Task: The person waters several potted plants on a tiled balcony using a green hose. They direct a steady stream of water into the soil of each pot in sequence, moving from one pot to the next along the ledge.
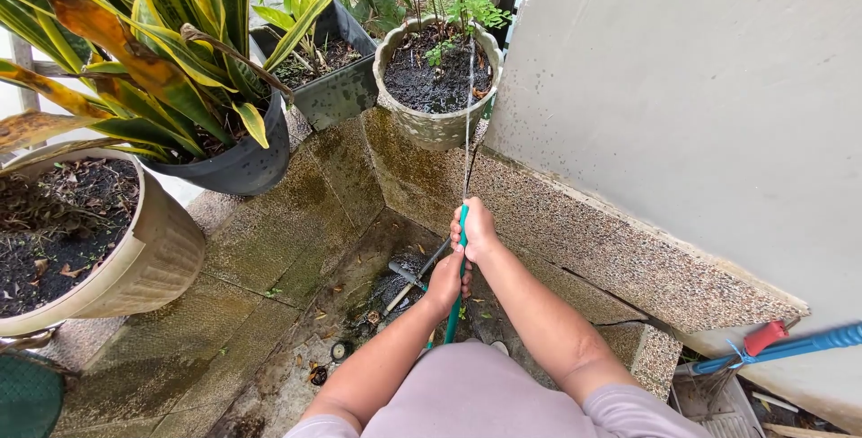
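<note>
From the head camera, both hands grip a thin teal rubber garden hose (458,285) held upright, so its stream arcs into the mottled grey round clay pot (437,133) of dark soil by the wall. The right hand (476,232) closes round the nozzle end; the left hand (446,281) clasps just below, steadying it. The hose looks slim, smooth and wet.

Teal hose (459,263), mottled grey-green pot (433,126), yellow-edged green leaves (171,16), black pot (242,164)
</note>
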